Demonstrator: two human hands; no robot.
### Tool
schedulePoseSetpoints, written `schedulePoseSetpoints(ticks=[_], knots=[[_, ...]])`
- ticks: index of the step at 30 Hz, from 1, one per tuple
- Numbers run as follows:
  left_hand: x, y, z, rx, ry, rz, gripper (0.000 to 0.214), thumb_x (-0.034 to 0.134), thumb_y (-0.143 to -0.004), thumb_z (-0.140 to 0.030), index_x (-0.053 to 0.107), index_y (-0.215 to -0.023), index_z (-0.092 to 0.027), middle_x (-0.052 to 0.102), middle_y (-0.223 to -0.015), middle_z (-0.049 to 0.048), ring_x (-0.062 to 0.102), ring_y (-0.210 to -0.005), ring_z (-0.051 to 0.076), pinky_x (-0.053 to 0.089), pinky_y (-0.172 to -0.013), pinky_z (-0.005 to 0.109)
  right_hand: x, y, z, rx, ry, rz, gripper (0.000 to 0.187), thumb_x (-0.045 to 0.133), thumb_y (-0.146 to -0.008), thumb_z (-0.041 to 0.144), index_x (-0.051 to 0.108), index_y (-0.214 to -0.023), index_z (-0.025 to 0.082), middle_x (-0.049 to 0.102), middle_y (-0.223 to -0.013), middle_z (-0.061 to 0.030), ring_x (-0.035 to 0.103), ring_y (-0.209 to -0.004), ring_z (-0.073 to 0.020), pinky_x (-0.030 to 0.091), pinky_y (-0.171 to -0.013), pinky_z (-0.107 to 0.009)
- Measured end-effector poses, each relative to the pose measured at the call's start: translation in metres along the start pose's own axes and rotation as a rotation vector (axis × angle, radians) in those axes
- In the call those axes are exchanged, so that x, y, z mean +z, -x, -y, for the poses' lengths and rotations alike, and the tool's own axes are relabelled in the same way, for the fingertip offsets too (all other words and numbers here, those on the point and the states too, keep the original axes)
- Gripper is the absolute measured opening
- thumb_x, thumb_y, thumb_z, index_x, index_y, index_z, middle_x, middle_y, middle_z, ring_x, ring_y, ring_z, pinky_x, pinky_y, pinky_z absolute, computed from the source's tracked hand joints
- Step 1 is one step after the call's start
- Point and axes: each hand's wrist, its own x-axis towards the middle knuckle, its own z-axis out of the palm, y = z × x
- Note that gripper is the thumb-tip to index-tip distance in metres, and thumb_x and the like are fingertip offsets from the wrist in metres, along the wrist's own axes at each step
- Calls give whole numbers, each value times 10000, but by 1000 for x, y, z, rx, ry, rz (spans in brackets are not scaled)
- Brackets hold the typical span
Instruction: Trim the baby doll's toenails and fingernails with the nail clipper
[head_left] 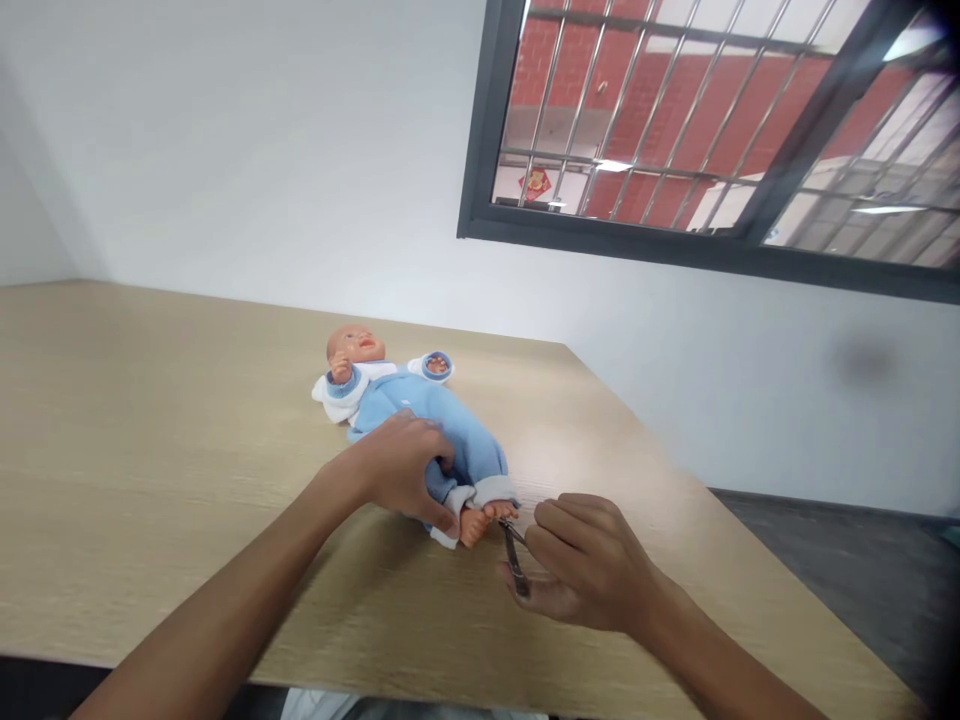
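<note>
A baby doll (420, 400) in a light blue outfit with white cuffs lies on its back on the wooden table (187, 420), its head toward the wall and its bare feet toward me. My left hand (409, 465) is closed around the doll's lower leg, with the thumb near the trouser cuff. In my right hand (589, 560) is a metal nail clipper (515, 562), pinched between thumb and fingers. The clipper's tip is at the toes of the doll's foot (501, 510); whether it touches them I cannot tell.
Behind the table rises a white wall (262, 150). A dark-framed window (600, 235) with metal bars is at the upper right. The table's right edge slants toward me, with a dark grey floor (817, 560) beyond it.
</note>
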Motion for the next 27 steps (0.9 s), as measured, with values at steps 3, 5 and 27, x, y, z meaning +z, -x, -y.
schedulePoseSetpoints(ticks=[3,5,27], knots=[[0,0,-1,-9,5,1,473,731,-624,-637,668,-882,-247,678,-928,-16,602,-883,219,334,-828,350,0,0,0,1,5,-4,269,610,-873,277,454,-669,194,427,-606,25,320,-543,-138,230,-506,-315],[0,0,-1,-6,5,1,471,728,-626,-637,666,-884,-248,678,-927,-22,604,-883,217,333,-827,351,-1,-1,1,6,6,-7,268,616,-867,263,453,-666,194,429,-604,26,318,-538,-137,228,-503,-316],[0,0,1,1,-7,12,482,725,-628,-642,668,-906,-252,681,-950,-17,608,-907,221,335,-827,352,-3,-1,0,9,-5,7,254,600,-879,260,478,-667,190,444,-610,21,345,-541,-138,240,-508,-315]])
